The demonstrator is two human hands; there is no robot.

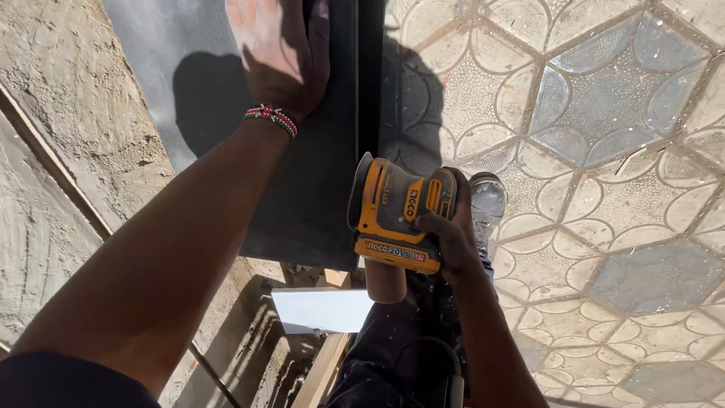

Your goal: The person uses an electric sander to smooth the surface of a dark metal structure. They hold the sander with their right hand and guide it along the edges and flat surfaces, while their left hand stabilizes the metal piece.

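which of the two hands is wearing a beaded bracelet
The left hand, pressed flat on the dark panel. The right hand, gripping the orange sander, has a bare wrist.

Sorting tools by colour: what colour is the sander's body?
Orange-yellow with black parts; the sander shows best in the head view, held in the right hand.

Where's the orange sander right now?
In the head view, the orange sander sits centre frame in the right hand, against the dark panel's right edge.

Beaded red, white and green bracelet (pixel 270 119), bare forearms, dusty dark trousers (pixel 393 355).
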